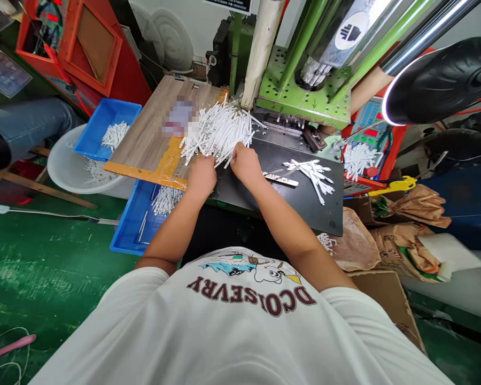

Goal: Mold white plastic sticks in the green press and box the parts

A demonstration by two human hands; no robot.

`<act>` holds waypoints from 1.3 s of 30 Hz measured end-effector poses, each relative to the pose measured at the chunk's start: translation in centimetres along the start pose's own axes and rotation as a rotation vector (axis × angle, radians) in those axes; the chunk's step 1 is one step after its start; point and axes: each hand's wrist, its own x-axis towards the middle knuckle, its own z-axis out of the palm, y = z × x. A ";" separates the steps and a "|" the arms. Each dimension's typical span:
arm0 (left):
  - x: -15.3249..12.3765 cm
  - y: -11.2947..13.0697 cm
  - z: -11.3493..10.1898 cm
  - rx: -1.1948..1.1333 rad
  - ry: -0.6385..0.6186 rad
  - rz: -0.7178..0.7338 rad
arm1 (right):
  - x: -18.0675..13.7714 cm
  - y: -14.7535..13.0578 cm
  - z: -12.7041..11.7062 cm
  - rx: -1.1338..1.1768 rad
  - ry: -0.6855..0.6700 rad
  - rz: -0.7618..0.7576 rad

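A heap of thin white plastic sticks (220,128) lies where a wooden board (144,139) meets a black work plate (304,198). My left hand (202,176) and my right hand (246,163) sit side by side at the heap's near edge, fingers curled down into the sticks. Both hands look closed on some of the white sticks, though the fingertips are hidden. A smaller bunch of white sticks (315,174) lies on the black plate to the right of my right hand, beside a flat metal piece (282,180).
A green press machine (304,91) stands behind the plate. Blue bins (98,128) (134,224) and a white tub (64,166) hold more sticks at left. Brown paper bags (412,214) and cardboard lie at right. A seated person's leg (28,123) shows far left.
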 end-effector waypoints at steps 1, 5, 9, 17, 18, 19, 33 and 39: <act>0.0 0.0 0.0 0.000 0.003 0.003 | -0.1 0.0 0.0 0.008 0.005 -0.005; -0.4 -0.3 -0.8 -0.028 -0.016 -0.007 | 0.1 -0.7 -0.1 0.038 0.014 0.029; -0.5 -1.7 -2.9 -0.283 -0.038 -0.135 | 0.6 -1.9 0.4 0.049 -0.031 0.075; -0.2 -1.4 -4.1 -0.979 -0.238 -0.254 | -5.3 0.2 -0.2 0.022 -0.099 0.042; -0.1 -0.6 -3.4 -0.979 -0.236 -0.218 | -7.3 1.4 -0.5 0.024 -0.124 -0.006; 0.1 0.4 -2.6 -0.965 -0.227 -0.172 | -9.2 2.7 -0.9 0.044 -0.143 -0.059; 1.2 7.9 3.6 -0.426 -0.182 0.372 | -9.5 16.2 -3.5 0.226 0.361 -0.018; 0.5 7.9 4.0 -0.200 -0.144 0.484 | -8.3 17.8 -2.4 0.082 0.302 -0.193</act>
